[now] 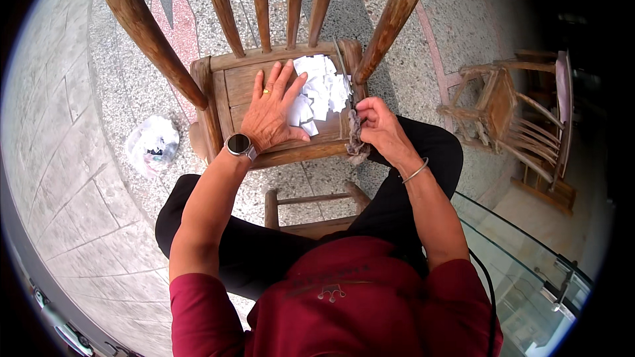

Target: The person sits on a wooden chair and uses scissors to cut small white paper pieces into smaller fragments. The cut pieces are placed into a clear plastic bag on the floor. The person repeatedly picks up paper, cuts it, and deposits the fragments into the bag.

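Observation:
My left hand [268, 114] lies flat with fingers spread on the seat of a wooden chair [236, 87]. Its thumb and forefinger border a loose heap of small white paper pieces [321, 84], some overlapping. At the seat's right front edge, my right hand [382, 129] has its fingers bent together against a crumpled grey-brown rag [356, 139]. The fingertips partly hide what they pinch. A thin, stick-like strip [340, 58] leans along the right side of the seat, past the papers.
The chair's slatted back [260, 6] rises beyond the seat. Left on the floor sits a clear plastic bag [153, 145] with white contents. A second wooden chair [496, 102] stands to the right, and a glass-topped case [509, 244] is at the lower right.

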Motion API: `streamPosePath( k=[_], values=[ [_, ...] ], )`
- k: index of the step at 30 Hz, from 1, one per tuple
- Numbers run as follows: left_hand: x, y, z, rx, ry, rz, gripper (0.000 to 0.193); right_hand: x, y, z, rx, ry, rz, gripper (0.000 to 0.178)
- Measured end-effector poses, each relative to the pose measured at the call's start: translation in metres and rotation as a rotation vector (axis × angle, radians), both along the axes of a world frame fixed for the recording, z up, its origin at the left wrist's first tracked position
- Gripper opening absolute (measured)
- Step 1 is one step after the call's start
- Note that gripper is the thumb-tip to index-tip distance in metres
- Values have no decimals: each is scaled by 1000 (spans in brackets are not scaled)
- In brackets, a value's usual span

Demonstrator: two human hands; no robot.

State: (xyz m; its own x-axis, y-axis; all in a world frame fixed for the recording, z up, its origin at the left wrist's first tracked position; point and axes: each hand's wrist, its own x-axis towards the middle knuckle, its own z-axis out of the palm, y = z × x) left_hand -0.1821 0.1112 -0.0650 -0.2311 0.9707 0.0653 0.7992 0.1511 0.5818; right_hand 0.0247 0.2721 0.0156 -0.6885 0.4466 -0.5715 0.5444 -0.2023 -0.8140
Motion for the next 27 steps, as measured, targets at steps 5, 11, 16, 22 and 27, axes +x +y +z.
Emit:
streamPosePath(
  k=[5,11,16,22,27],
  values=[
    [11,32,-5,8,108,-151,121,28,16,11,-100,22,-79,44],
    [29,54,-7,50,120,-125,103,30,14,19,-107,-19,-53,43],
    [35,64,-11,14,198,-107,84,35,18,11,-113,-12,-52,43],
    [39,64,-16,104,161,-82,45,35,20,7,-109,-16,-40,41],
    [36,59,-31,193,130,-69,28,37,21,4,-99,-18,0,36]
  ],
)
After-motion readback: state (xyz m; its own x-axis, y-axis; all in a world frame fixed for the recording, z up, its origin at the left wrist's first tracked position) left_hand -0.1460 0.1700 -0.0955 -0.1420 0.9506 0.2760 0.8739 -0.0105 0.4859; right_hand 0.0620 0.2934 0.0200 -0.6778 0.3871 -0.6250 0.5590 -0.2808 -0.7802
